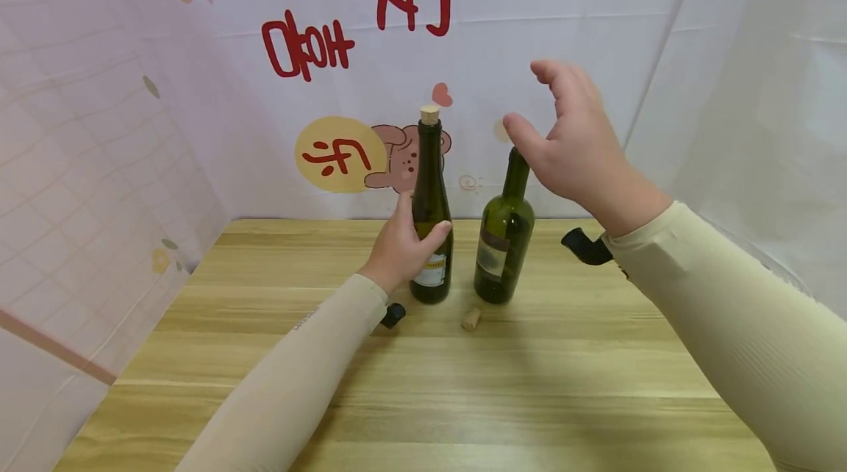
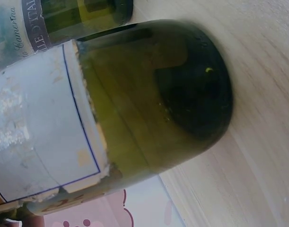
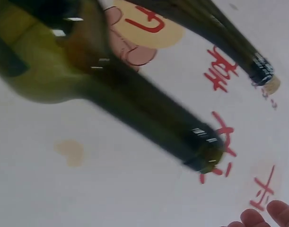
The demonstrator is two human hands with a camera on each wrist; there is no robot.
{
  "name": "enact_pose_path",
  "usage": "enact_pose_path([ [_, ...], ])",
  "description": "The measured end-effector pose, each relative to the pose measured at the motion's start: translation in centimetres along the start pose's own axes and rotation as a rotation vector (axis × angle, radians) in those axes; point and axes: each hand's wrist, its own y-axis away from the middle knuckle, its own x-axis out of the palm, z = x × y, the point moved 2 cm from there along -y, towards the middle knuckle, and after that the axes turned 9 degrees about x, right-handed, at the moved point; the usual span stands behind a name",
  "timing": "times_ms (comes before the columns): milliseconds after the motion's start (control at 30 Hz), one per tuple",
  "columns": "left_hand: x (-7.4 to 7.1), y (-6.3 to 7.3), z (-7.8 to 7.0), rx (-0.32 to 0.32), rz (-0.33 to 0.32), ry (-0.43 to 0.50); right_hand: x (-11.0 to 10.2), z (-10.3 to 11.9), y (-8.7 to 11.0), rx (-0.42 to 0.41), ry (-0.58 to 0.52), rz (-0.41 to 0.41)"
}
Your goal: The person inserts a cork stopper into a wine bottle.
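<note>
A tall dark green bottle (image 1: pixel 431 192) stands upright with a cork (image 1: pixel 430 115) in its mouth. My left hand (image 1: pixel 405 245) grips its body, thumb across the front above the label. In the left wrist view the lower part of this bottle (image 2: pixel 149 94) fills the frame. To the right stands a second green bottle (image 1: pixel 504 237), with no cork showing in its mouth (image 3: pixel 213 158). My right hand (image 1: pixel 572 134) is raised by that bottle's neck, fingers spread and holding nothing. A loose cork (image 1: pixel 471 319) lies on the table before the two bottles.
The wooden table (image 1: pixel 397 398) reaches back to a white printed cloth (image 1: pixel 569 9) hanging behind the bottles. Another light cloth hangs at the left side. Black wrist mounts (image 1: pixel 585 245) stick out from the sleeves.
</note>
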Motion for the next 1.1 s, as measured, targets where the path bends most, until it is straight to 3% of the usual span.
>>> enact_pose_path([
  [367,-0.1,-0.2,0.4,-0.022,0.003,0.005,0.9,-5.0,1.4,0.132,-0.078,0.100],
  [600,-0.2,-0.3,0.3,-0.022,0.003,0.011,2.2,-7.4,2.2,0.191,-0.082,0.228],
  [1100,0.0,-0.3,0.3,-0.045,0.017,0.021,6.2,-11.0,3.7,0.194,-0.110,0.434],
])
